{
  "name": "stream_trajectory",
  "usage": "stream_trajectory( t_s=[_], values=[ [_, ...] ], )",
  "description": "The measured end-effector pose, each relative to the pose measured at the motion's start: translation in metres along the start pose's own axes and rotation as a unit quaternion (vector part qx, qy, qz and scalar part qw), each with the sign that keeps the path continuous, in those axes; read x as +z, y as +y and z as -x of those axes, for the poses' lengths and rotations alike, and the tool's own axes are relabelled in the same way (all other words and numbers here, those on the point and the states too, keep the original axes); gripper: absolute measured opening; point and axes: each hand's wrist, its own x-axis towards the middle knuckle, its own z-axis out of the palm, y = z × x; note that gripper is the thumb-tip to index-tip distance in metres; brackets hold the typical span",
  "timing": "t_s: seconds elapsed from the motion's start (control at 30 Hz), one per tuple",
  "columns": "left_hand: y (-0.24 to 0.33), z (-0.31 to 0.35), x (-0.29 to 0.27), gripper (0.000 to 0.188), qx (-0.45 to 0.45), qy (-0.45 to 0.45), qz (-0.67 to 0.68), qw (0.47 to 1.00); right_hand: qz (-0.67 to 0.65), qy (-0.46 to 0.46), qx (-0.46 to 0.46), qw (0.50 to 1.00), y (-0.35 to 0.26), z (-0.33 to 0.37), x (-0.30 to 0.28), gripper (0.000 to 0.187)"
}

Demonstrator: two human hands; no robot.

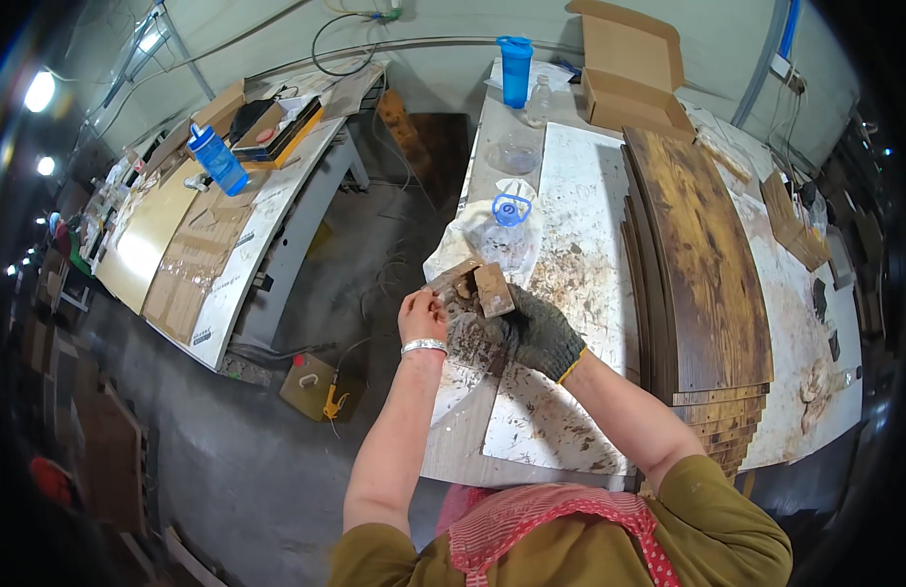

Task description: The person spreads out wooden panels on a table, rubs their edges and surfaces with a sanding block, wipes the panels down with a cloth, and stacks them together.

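Tan block is gripped by the gloved right hand above the right table, its long axis directed from far-left to near-right, while the left hand's fingers are seen curled, their hold unclear.

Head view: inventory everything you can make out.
Work tables: two, pale, left and right
Small rectangular block: one, light brown, picture centre
Long flat wooden planks: one stack, dark brown, right table
Flat stained board: one, white, beside the planks
Plastic drinking bottles: two, blue, one per table
Small plastic bottle: one, clear, beside right table's blue bottle
Large open cardboard box: one, brown, right table's far end
Plastic ring handle: one, blue, beyond the block
Air gun: one, yellow, between the tables
Other items: too small to count
Left hand: one, bare, left of block
Right hand: one, dark grey glove, holding block
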Motion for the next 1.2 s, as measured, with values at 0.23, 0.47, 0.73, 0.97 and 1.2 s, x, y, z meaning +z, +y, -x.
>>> stream_trajectory(
  t_s=[0.23,0.47,0.73,0.97,1.2],
  values=[
    [-0.009,0.033,0.010,0.007,0.075,-0.019,-0.082,0.994,-0.100,0.012,0.000,0.995,0.001,0.007,0.015,0.031],
    [0.004,0.033,0.012,0.009,0.146,-0.001,-0.162,0.976,-0.097,0.019,0.028,0.995,0.001,0.012,0.009,0.033],
    [0.001,0.038,0.014,0.007,0.094,-0.008,-0.093,0.991,-0.080,0.029,0.023,0.996,0.007,0.008,-0.006,0.038],
    [-0.007,0.043,0.014,0.008,0.123,0.007,-0.117,0.985,-0.061,0.028,-0.006,0.998,0.012,0.011,0.005,0.037],
    [-0.011,0.046,0.016,0.007,0.114,0.012,-0.123,0.986,-0.105,0.029,-0.014,0.994,0.016,0.003,0.007,0.037]
  ],
)
